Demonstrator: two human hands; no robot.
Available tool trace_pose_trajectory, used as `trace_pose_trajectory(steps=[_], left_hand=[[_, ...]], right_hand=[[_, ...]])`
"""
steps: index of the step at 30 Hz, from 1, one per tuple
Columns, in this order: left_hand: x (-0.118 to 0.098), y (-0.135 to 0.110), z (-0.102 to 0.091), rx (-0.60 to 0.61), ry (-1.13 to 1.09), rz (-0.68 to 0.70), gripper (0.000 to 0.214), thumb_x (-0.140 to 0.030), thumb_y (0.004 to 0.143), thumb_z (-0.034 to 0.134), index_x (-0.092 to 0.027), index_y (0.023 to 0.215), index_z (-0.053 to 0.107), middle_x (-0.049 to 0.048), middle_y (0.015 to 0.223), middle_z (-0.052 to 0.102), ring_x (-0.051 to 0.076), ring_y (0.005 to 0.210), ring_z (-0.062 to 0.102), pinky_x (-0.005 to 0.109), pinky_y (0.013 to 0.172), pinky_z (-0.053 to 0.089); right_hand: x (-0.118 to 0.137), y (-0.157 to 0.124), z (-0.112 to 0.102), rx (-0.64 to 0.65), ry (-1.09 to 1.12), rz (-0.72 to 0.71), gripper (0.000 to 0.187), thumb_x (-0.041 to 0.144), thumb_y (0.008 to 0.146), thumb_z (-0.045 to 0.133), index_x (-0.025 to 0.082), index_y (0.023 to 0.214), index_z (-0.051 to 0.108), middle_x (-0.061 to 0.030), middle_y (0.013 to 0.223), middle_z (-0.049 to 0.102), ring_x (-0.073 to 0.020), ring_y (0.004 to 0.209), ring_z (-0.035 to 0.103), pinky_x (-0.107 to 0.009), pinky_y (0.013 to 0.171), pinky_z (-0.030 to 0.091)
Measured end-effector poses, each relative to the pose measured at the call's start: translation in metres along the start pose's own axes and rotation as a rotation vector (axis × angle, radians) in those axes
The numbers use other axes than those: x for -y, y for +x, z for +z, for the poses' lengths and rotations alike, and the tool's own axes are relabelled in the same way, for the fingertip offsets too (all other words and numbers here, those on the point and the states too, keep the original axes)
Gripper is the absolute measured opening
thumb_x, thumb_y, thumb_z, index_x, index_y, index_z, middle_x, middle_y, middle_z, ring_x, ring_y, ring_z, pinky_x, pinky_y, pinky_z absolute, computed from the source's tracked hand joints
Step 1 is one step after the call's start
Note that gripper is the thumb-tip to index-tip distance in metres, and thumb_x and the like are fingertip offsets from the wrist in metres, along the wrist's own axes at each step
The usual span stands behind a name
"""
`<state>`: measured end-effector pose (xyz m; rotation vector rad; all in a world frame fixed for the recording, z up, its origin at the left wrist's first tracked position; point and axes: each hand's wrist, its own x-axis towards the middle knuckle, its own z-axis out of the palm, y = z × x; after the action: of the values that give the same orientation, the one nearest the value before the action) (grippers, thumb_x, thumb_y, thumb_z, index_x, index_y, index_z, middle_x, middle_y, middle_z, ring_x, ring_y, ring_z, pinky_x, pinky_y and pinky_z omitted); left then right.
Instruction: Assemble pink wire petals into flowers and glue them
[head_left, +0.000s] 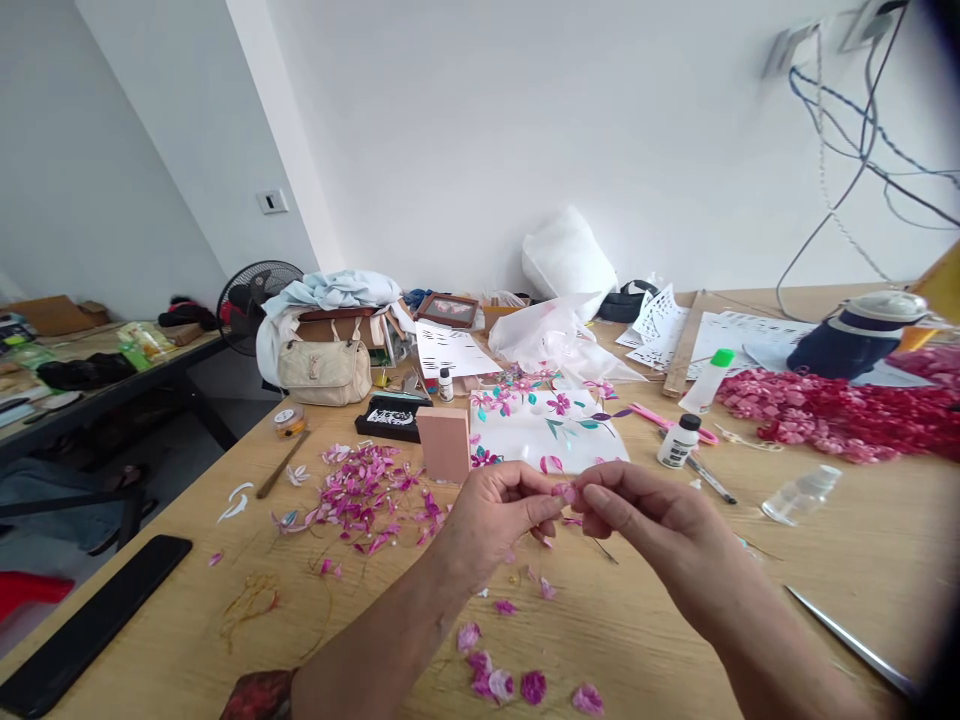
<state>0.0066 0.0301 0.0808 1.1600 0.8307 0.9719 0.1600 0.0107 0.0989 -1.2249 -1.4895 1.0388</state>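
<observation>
My left hand (491, 520) and my right hand (637, 515) meet above the wooden table (645, 640), fingertips pinched together on a small pink petal piece (564, 491). A thin wire or needle (604, 550) pokes out below my right fingers. Just behind the hands lies a white sheet with pink flowers and green leaves (547, 425). Loose pink petals (364, 495) are scattered to the left, and a few rolled pink pieces (525, 685) lie near the front edge.
A pink block (444, 443), small glue bottles (679, 440), a clear bottle (799, 495), a heap of red-pink petals (840, 410), a dark blue pot (855, 335), a metal blade (847, 640), a black flat object (90, 620), a beige bag (324, 370), a fan (251, 300).
</observation>
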Motion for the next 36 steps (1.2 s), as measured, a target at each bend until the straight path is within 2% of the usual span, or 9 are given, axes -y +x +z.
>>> trace_pose_trajectory(steps=[6, 13, 20, 28, 33, 36], left_hand=[[-0.001, 0.000, 0.000, -0.015, -0.017, -0.002, 0.026, -0.036, 0.062, 0.070, -0.014, 0.067, 0.059, -0.0024, 0.054, 0.054, 0.007, 0.048, 0.049, 0.018, 0.044, 0.040], [-0.001, -0.001, 0.001, 0.043, -0.014, 0.018, 0.020, -0.032, 0.066, 0.067, -0.014, 0.068, 0.059, -0.0029, 0.050, 0.053, 0.006, 0.046, 0.047, 0.019, 0.046, 0.038], [0.001, -0.002, 0.005, 0.012, 0.012, 0.001, 0.020, -0.032, 0.063, 0.069, -0.014, 0.066, 0.060, -0.0033, 0.051, 0.053, 0.006, 0.047, 0.046, 0.018, 0.045, 0.036], [0.003, 0.000, 0.003, 0.027, -0.011, 0.010, 0.024, -0.034, 0.061, 0.070, -0.013, 0.064, 0.059, -0.0030, 0.050, 0.052, 0.006, 0.045, 0.046, 0.018, 0.044, 0.036], [0.002, 0.001, 0.001, 0.044, -0.003, 0.029, 0.024, -0.034, 0.061, 0.070, -0.013, 0.064, 0.059, -0.0035, 0.049, 0.051, 0.006, 0.044, 0.046, 0.019, 0.045, 0.037], [0.003, 0.002, 0.000, 0.049, 0.041, 0.028, 0.023, -0.034, 0.062, 0.069, -0.014, 0.066, 0.060, -0.0035, 0.049, 0.051, 0.006, 0.045, 0.045, 0.020, 0.046, 0.037]], right_hand=[[-0.003, 0.004, -0.009, -0.041, -0.065, 0.027, 0.031, 0.049, 0.071, 0.056, 0.018, 0.073, 0.061, -0.0012, 0.054, 0.058, -0.0145, 0.053, 0.054, -0.025, 0.048, 0.041], [0.003, -0.001, 0.001, 0.086, -0.067, -0.010, 0.024, 0.041, 0.076, 0.053, 0.019, 0.066, 0.056, 0.0013, 0.056, 0.053, -0.0117, 0.053, 0.048, -0.022, 0.048, 0.037], [-0.003, -0.001, 0.008, 0.022, 0.020, -0.015, 0.022, 0.035, 0.074, 0.056, 0.019, 0.059, 0.050, 0.0034, 0.051, 0.046, -0.0102, 0.049, 0.041, -0.022, 0.045, 0.030], [-0.009, -0.001, 0.009, -0.034, -0.023, -0.040, 0.022, 0.035, 0.073, 0.057, 0.019, 0.059, 0.053, 0.0030, 0.051, 0.045, -0.0101, 0.049, 0.037, -0.022, 0.044, 0.028], [-0.006, 0.002, 0.005, 0.038, -0.028, -0.010, 0.020, 0.038, 0.075, 0.055, 0.019, 0.069, 0.058, 0.0011, 0.058, 0.053, -0.0117, 0.054, 0.046, -0.022, 0.048, 0.035], [-0.005, 0.003, 0.003, 0.073, -0.070, -0.005, 0.019, 0.038, 0.075, 0.055, 0.019, 0.071, 0.058, 0.0009, 0.059, 0.053, -0.0115, 0.053, 0.043, -0.022, 0.046, 0.033]])
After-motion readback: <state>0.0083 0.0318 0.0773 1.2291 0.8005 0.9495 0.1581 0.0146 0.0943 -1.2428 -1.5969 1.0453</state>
